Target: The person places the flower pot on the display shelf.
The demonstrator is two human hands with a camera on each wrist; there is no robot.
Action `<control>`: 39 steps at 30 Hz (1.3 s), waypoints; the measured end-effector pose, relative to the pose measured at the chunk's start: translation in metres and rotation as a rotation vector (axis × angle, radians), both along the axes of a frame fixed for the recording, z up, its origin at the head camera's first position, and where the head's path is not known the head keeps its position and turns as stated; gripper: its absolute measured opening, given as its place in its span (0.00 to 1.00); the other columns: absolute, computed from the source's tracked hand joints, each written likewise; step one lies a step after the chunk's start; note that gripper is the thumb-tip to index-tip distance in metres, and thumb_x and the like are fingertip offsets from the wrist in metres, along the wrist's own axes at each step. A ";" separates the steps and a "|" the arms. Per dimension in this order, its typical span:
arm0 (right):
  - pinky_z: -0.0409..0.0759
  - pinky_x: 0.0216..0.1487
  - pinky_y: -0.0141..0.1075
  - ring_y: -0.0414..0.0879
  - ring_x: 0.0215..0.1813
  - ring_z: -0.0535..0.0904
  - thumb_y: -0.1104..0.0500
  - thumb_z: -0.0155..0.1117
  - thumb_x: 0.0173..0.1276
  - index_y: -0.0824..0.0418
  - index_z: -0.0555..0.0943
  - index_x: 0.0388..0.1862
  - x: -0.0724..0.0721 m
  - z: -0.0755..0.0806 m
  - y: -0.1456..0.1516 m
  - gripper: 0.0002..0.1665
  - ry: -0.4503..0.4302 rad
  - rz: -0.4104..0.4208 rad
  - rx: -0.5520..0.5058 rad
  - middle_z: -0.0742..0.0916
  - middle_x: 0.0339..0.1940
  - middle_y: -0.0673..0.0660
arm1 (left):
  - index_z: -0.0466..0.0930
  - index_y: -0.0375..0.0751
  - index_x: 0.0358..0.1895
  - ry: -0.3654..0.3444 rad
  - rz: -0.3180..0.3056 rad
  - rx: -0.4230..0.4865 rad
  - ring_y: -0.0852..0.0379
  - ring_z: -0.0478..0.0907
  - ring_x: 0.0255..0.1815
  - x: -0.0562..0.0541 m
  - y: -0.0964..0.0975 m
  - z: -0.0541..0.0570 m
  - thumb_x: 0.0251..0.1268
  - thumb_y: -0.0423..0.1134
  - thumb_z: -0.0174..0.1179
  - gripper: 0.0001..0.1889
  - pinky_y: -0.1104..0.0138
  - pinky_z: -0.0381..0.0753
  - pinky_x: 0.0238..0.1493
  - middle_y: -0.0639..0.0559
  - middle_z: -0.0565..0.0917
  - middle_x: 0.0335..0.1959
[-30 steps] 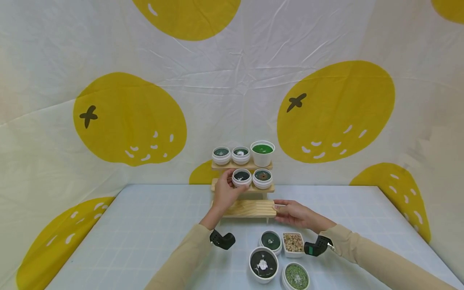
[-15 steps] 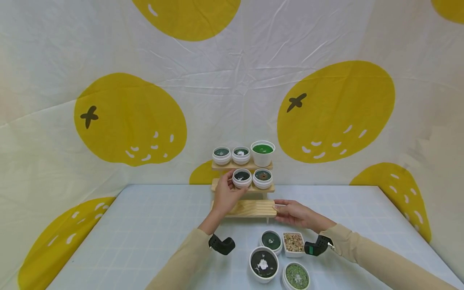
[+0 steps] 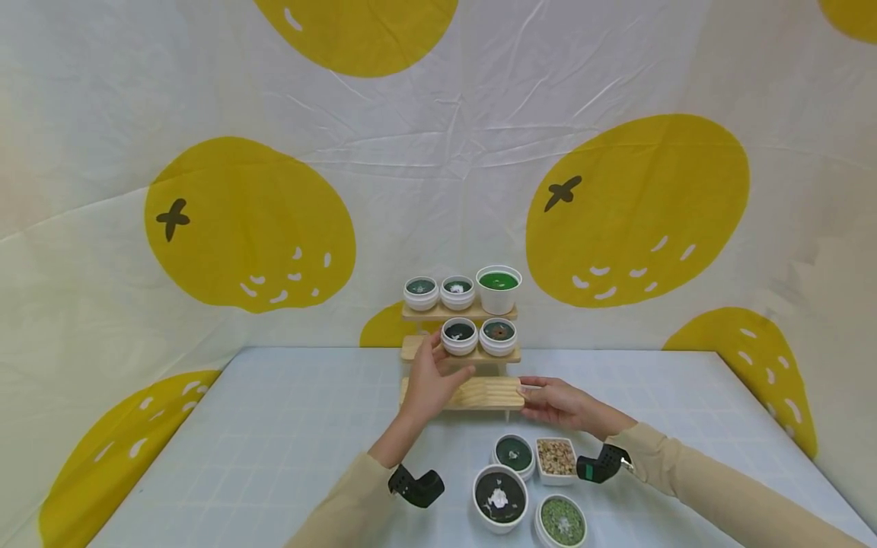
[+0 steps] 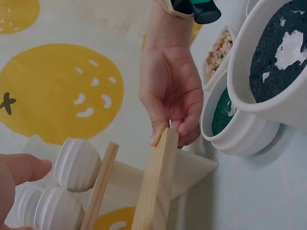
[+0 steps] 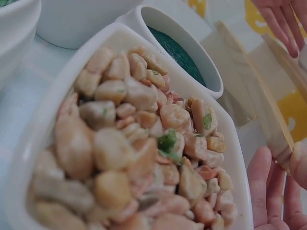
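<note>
A three-step wooden stand [image 3: 486, 393] stands at the back of the table. My right hand [image 3: 563, 403] pinches the right end of its lowest board [image 4: 156, 179], thumb on top and fingers below. My left hand [image 3: 433, 382] is beside the left of a small white bowl [image 3: 458, 337] with dark filling, on the middle step. Its thumb stands away from the bowl, and whether a fingertip still touches is hard to tell. Another white bowl [image 3: 498, 337] with a brown-centred dark filling sits right of it on that step.
On the top step are two small bowls [image 3: 421, 294] and a taller cup [image 3: 498, 290] of green. In front of the stand are a square dish [image 3: 556, 460] of nut-like pieces, a dark green bowl [image 3: 513, 454], a larger dark bowl [image 3: 500, 499] and a speckled green bowl [image 3: 560, 522].
The left hand has let go of the small bowl on the middle step, its thumb dropping away and the wrist drawing back slightly. The right hand keeps its hold on the lowest board.
</note>
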State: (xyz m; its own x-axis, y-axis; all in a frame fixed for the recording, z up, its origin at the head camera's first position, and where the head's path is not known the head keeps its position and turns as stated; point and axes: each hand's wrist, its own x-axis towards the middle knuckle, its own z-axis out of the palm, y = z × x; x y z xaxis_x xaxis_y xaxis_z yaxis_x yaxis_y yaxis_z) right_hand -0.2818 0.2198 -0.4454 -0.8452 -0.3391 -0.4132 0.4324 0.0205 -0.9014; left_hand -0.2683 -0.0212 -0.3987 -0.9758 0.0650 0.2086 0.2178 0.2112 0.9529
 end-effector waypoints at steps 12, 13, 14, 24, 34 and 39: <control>0.83 0.42 0.28 0.40 0.39 0.81 0.60 0.53 0.74 0.69 0.50 0.75 -0.002 -0.003 0.001 0.37 -0.009 -0.025 0.011 0.83 0.42 0.54 | 0.57 0.32 0.70 -0.071 -0.047 -0.048 0.38 0.70 0.65 0.032 -0.009 -0.005 0.59 0.42 0.66 0.39 0.48 0.71 0.64 0.34 0.66 0.69; 0.83 0.41 0.28 0.40 0.39 0.81 0.60 0.53 0.74 0.69 0.51 0.75 -0.002 -0.003 0.001 0.37 -0.009 -0.028 0.013 0.83 0.42 0.54 | 0.58 0.31 0.69 -0.067 -0.059 -0.050 0.38 0.70 0.65 0.035 -0.011 -0.007 0.59 0.41 0.66 0.38 0.48 0.72 0.64 0.34 0.67 0.68; 0.83 0.42 0.28 0.40 0.39 0.81 0.60 0.53 0.74 0.69 0.51 0.75 -0.002 -0.003 0.001 0.37 -0.007 -0.029 0.015 0.83 0.42 0.54 | 0.59 0.31 0.69 -0.063 -0.072 -0.054 0.38 0.71 0.64 0.038 -0.013 -0.009 0.59 0.41 0.66 0.38 0.49 0.73 0.63 0.34 0.68 0.67; 0.83 0.44 0.29 0.40 0.40 0.81 0.59 0.52 0.74 0.69 0.49 0.75 -0.001 -0.001 0.002 0.38 -0.009 -0.007 0.002 0.83 0.43 0.55 | 0.68 0.32 0.64 -0.089 -0.214 -0.057 0.41 0.76 0.58 0.065 -0.019 -0.033 0.61 0.40 0.64 0.30 0.50 0.77 0.57 0.36 0.77 0.60; 0.83 0.44 0.29 0.40 0.41 0.82 0.60 0.52 0.74 0.69 0.50 0.75 -0.001 0.000 0.002 0.37 -0.003 -0.006 -0.013 0.83 0.43 0.55 | 0.71 0.35 0.61 -0.137 -0.300 -0.047 0.43 0.77 0.55 0.090 -0.015 -0.048 0.62 0.40 0.63 0.26 0.64 0.79 0.51 0.39 0.78 0.58; 0.83 0.43 0.28 0.40 0.40 0.81 0.60 0.52 0.74 0.69 0.50 0.75 -0.001 -0.003 0.002 0.37 -0.006 -0.009 -0.013 0.83 0.42 0.54 | 0.72 0.38 0.60 -0.192 -0.332 -0.053 0.46 0.76 0.56 0.100 -0.017 -0.054 0.62 0.43 0.63 0.25 0.61 0.78 0.52 0.43 0.77 0.59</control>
